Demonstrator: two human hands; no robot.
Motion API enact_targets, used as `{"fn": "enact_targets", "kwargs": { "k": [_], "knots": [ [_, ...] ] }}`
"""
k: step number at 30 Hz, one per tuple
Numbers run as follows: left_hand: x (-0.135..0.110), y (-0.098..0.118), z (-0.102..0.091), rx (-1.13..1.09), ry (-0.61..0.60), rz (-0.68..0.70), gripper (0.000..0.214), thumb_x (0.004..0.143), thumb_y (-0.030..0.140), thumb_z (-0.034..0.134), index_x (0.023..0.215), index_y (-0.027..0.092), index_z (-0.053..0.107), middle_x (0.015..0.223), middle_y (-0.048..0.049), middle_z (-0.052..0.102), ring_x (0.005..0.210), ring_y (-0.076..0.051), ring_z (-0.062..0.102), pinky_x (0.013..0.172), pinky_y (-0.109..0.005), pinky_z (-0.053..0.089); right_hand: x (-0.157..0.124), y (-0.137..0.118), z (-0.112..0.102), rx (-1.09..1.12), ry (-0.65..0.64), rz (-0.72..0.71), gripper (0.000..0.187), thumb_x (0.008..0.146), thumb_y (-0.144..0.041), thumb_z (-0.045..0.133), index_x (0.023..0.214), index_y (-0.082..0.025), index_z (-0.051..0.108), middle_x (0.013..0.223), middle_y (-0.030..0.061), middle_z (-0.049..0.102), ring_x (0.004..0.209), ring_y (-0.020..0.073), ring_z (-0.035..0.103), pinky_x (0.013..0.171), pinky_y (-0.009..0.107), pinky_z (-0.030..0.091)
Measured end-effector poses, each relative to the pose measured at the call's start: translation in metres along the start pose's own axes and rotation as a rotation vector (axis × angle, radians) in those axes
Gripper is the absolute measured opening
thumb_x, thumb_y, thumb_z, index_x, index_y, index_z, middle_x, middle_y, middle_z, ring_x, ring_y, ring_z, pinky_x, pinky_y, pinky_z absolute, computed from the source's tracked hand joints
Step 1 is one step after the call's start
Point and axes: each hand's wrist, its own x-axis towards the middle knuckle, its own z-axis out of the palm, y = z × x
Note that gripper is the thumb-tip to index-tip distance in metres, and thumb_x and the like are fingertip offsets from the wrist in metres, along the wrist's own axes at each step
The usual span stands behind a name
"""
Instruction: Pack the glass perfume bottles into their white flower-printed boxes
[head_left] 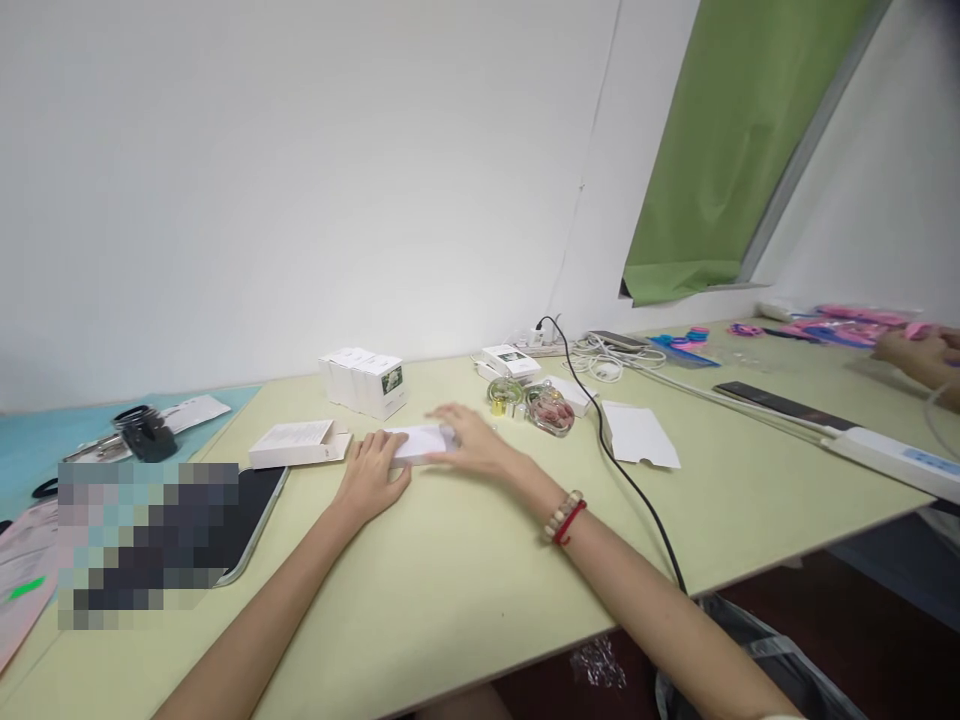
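A small white box (pixel 421 441) lies on the table in front of me. My left hand (pixel 376 468) grips its left end, thumb on the near side and fingers over the top. At the right end, my right hand (pixel 480 445) has its fingers spread and slightly blurred, with the thumb close to the box's near edge; whether it touches cannot be told. Just left of my left hand lies a white printed carton (pixel 292 445) with its end flap open. Beyond my right hand are coiled cords, one greenish (pixel 506 393) and one reddish (pixel 551 410).
A row of white boxes (pixel 364 380) stands near the wall. Right of my hands are a white card sheet (pixel 640 435), a black cable (pixel 619 460) and a power strip (pixel 892 455). A tablet-like dark panel (pixel 251 510) lies left. Another person's hand (pixel 919 355) is far right.
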Motion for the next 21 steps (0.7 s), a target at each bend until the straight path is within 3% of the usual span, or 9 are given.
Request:
{"fn": "enact_targets", "kwargs": {
  "k": [1,3,7,10,14,18,21],
  "knots": [
    [0.001,0.000,-0.003,0.004,0.023,0.018,0.040,0.076,0.026,0.045,0.116,0.022,0.047,0.110,-0.0064,0.052,0.102,-0.022,0.047,0.091,-0.037,0.034,-0.001,-0.005,0.010,0.014,-0.117,0.006,0.067,0.069,-0.055,0.060,0.125,-0.023,0.043,0.125,0.0108,0.043,0.114,0.0256,0.042,0.096,0.040,0.034],
    [0.002,-0.005,-0.007,0.054,0.113,-0.003,0.045,0.072,0.019,0.045,0.117,0.020,0.045,0.117,-0.0078,0.049,0.110,-0.022,0.043,0.097,-0.036,0.029,-0.002,-0.011,0.023,0.035,-0.185,0.019,0.067,0.072,-0.054,0.058,0.128,-0.022,0.041,0.127,0.0126,0.041,0.114,0.0260,0.043,0.095,0.041,0.035],
    [0.000,-0.032,-0.002,0.271,0.337,-0.319,0.052,0.074,0.026,0.047,0.123,0.009,0.042,0.133,-0.0194,0.031,0.128,-0.034,0.021,0.102,-0.044,0.020,-0.001,-0.013,0.023,0.033,-0.151,-0.018,0.046,0.080,-0.030,0.054,0.123,-0.022,0.045,0.119,0.0079,0.051,0.103,0.0204,0.052,0.088,0.033,0.041],
    [-0.004,-0.047,0.008,0.344,0.227,-0.430,0.048,0.074,0.028,0.048,0.116,0.005,0.049,0.127,-0.0234,0.038,0.124,-0.038,0.027,0.100,-0.046,0.021,0.001,-0.016,0.019,-0.054,-0.110,0.001,0.056,0.075,-0.018,0.052,0.128,-0.026,0.038,0.115,0.0047,0.055,0.095,0.0202,0.056,0.080,0.030,0.043],
    [-0.004,-0.033,0.009,0.260,0.094,-0.271,0.035,0.076,0.025,0.042,0.107,0.016,0.055,0.120,-0.0136,0.048,0.110,-0.029,0.044,0.091,-0.041,0.032,0.002,-0.017,0.021,-0.090,-0.050,-0.035,0.063,0.072,-0.008,0.047,0.129,-0.029,0.035,0.113,0.0022,0.056,0.093,0.0181,0.055,0.078,0.029,0.042],
    [0.000,-0.015,0.006,0.184,0.191,-0.162,0.046,0.077,0.033,0.043,0.121,0.020,0.045,0.130,-0.0101,0.041,0.116,-0.026,0.040,0.094,-0.038,0.031,0.000,-0.012,0.024,-0.055,0.030,-0.063,0.063,0.068,-0.002,0.048,0.126,-0.025,0.040,0.111,0.0041,0.053,0.096,0.0166,0.052,0.086,0.032,0.038],
    [-0.001,-0.021,0.012,0.211,0.230,-0.317,0.057,0.074,0.046,0.047,0.124,0.017,0.044,0.133,-0.0131,0.037,0.125,-0.031,0.029,0.100,-0.043,0.021,-0.003,-0.006,0.026,0.040,0.057,-0.033,0.059,0.070,-0.004,0.052,0.125,-0.024,0.042,0.109,0.0042,0.051,0.086,0.0136,0.053,0.084,0.031,0.039]
  ]
}}
